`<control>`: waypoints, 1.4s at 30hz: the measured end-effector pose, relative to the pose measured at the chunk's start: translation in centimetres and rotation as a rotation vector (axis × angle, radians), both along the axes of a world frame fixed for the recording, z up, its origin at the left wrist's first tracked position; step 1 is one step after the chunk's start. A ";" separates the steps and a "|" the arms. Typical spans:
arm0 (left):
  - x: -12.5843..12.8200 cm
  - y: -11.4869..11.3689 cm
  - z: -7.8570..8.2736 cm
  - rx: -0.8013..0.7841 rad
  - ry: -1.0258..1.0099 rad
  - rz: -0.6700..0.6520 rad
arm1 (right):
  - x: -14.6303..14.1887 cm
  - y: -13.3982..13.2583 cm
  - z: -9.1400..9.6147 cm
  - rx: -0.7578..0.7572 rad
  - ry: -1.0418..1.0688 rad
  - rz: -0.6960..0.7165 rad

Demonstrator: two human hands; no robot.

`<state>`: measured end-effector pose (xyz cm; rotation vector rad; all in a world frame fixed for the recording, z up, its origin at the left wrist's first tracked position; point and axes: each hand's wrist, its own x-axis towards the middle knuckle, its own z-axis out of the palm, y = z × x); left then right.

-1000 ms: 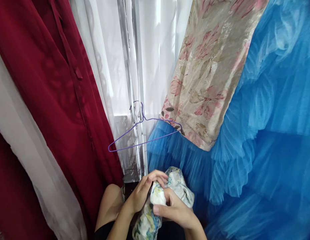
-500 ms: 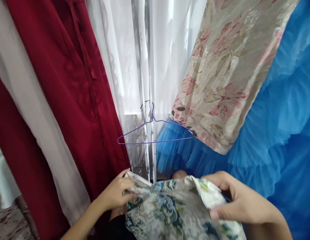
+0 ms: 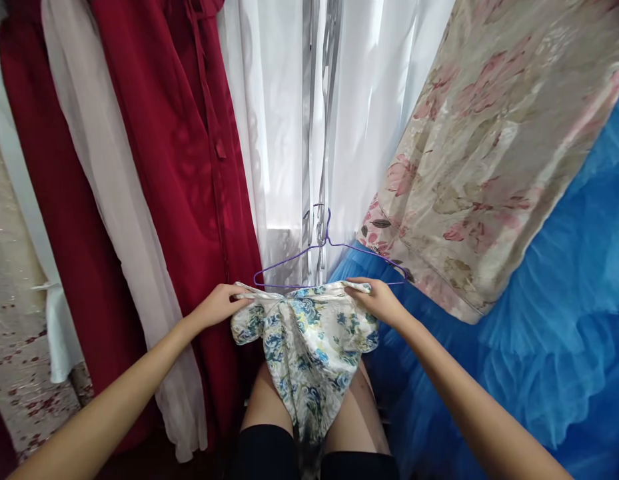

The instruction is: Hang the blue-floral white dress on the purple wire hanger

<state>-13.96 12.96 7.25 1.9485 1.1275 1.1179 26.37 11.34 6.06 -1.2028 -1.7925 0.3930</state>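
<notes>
A white garment with blue and yellow-green flowers (image 3: 314,347) hangs between my two hands, its upper edge pulled sideways and its lower part narrowing down in front of my legs. At its left corner, my left hand (image 3: 220,305) pinches the edge between thumb and fingers. My right hand (image 3: 378,301) grips the opposite corner, with part of the cloth folded over there. Just above the cloth, a thin purple wire hanger (image 3: 328,233) hangs with no clothing on it. Its lower bar is close behind the garment's top edge; I cannot tell if they touch.
Dark red dresses (image 3: 174,147) and a pale sheer cloth (image 3: 106,133) hang on the left. White curtains (image 3: 279,120) and pale upright rails stand behind the hanger. On the right hang a beige garment with pink flowers (image 3: 469,167) and blue ruffled tulle (image 3: 549,320).
The flowered garment has gone from bunched low near my lap to lifted and stretched out below the hanger. My hands have moved up and forward, each now holding a corner.
</notes>
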 end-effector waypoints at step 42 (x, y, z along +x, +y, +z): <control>4.1 2.2 2.3 0.481 0.103 0.267 | 8.4 -6.9 2.0 -0.131 0.123 -0.001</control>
